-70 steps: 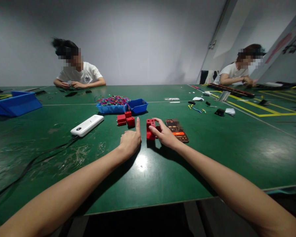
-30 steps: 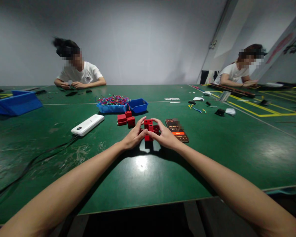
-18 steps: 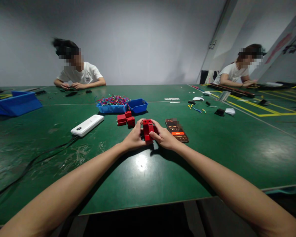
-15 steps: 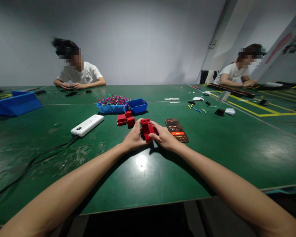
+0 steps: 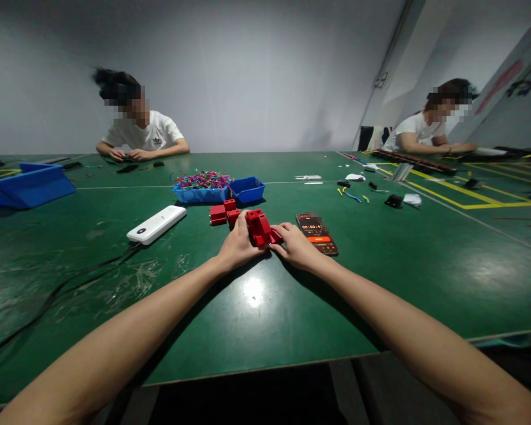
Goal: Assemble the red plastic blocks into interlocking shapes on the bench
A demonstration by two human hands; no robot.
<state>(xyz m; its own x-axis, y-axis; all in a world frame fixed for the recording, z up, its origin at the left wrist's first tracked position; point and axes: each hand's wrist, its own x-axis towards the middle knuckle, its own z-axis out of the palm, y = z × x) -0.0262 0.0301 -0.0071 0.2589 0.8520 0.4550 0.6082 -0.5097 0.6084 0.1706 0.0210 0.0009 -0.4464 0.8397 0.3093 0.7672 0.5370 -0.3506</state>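
Note:
My left hand [image 5: 240,243] is closed around a red plastic block [image 5: 259,227] with round holes in its top, above the green table. My right hand [image 5: 297,245] pinches a smaller red piece [image 5: 275,236] low on the block's right side; whether the two are joined I cannot tell. Just beyond my left fingers stand several more red blocks [image 5: 218,215], one with small metal prongs on its side. To the right of my right hand lies a phone [image 5: 317,234] with a running timer on its screen.
A blue bin [image 5: 202,195] heaped with coloured wires stands beside another blue bin [image 5: 248,190]. A white power bank [image 5: 157,225] with a black cable lies left. Pliers [image 5: 353,195] and black parts [image 5: 394,201] lie right. Two people sit across the table [image 5: 380,283].
The red block has tilted and shifted slightly left in my left hand. My right hand has drawn away from its front, and the smaller red piece now shows at its right.

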